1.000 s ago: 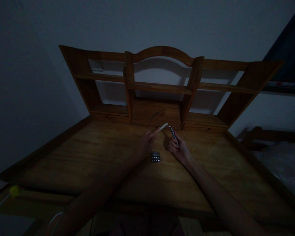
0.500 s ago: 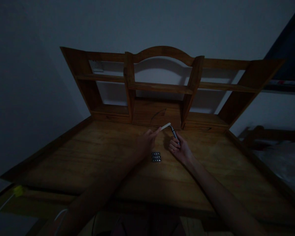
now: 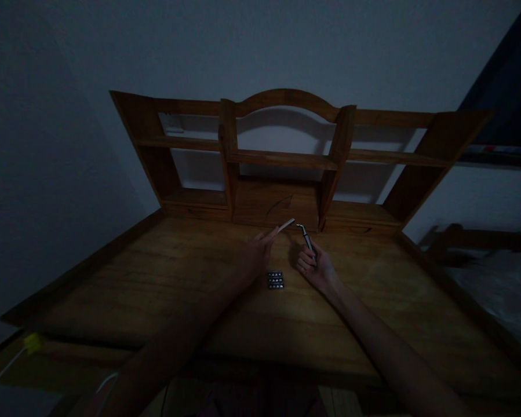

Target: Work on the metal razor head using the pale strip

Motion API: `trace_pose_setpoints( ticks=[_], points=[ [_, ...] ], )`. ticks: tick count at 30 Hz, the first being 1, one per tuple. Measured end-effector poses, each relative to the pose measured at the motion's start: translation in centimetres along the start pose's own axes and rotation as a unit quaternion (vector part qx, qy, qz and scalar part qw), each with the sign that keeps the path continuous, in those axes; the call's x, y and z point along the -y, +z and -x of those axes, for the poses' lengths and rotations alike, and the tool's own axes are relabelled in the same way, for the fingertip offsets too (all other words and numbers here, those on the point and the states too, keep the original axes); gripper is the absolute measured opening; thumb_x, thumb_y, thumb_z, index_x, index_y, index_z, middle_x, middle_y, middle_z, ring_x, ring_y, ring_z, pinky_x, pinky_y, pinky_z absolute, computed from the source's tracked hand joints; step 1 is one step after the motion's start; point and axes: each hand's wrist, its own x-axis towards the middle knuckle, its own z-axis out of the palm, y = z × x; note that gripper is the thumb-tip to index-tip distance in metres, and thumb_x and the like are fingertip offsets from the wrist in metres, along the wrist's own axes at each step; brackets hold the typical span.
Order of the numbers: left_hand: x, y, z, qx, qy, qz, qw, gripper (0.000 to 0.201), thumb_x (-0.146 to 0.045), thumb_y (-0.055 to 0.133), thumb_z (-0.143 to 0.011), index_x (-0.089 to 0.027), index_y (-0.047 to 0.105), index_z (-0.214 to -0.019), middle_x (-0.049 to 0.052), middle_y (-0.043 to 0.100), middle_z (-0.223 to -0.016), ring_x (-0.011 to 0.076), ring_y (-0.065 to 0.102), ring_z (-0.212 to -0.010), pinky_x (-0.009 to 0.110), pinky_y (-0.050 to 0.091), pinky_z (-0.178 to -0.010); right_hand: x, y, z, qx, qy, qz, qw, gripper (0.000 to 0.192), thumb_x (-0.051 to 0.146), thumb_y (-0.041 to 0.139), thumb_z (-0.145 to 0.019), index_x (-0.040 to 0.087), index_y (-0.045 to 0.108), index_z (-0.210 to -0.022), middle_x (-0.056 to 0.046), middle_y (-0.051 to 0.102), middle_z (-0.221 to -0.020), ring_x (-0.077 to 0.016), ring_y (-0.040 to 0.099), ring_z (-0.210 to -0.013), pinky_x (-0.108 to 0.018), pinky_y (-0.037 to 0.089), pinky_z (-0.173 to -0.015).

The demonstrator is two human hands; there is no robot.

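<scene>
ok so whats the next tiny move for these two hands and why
Probably bring the left hand with its thin pale strip rightward to the bent tip of the slim metal tool in the right hand: the two ends sit just apart.

Pale flat strip (image 3: 285,225) tip-to-tip with bent-tipped metal tool (image 3: 306,236), both raised.

We see a dim room: a wooden desk (image 3: 156,289) with an open-backed shelf hutch (image 3: 281,156) just beyond the hands, against a pale wall (image 3: 260,46).
</scene>
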Motion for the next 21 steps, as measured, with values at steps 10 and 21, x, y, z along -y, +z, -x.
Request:
trace_pose_setpoints(
  ticks=[10,21],
  points=[
    [-0.4,0.0,0.3,-0.022,0.055,0.071,0.996,0.043,-0.03,0.037,-0.1,-0.032,0.041,-0.143,0.001,0.051,-0.085,0.0122,0.051,-0.071,0.023,0.043,-0.067,0.1,0.5,0.4,0.025,-0.018,-0.009,0.999,0.049,0.043,0.031,-0.101,0.022,0.024,-0.057,0.008,0.02,-0.041,-0.0088,0.013,-0.036,-0.023,0.022,-0.039],
    [-0.9,-1.0,0.0,-0.113,0.048,0.147,0.981,0.04,-0.033,0.043,-0.099,-0.03,0.048,-0.139,0.0,0.051,-0.087,0.0119,0.051,-0.075,0.023,0.044,-0.07,0.5,0.9,0.7,0.023,-0.023,-0.013,0.999,0.05,0.042,0.028,-0.102,0.022,0.025,-0.057,0.008,0.021,-0.041,-0.0093,0.015,-0.037,-0.024,0.023,-0.04]
  ],
)
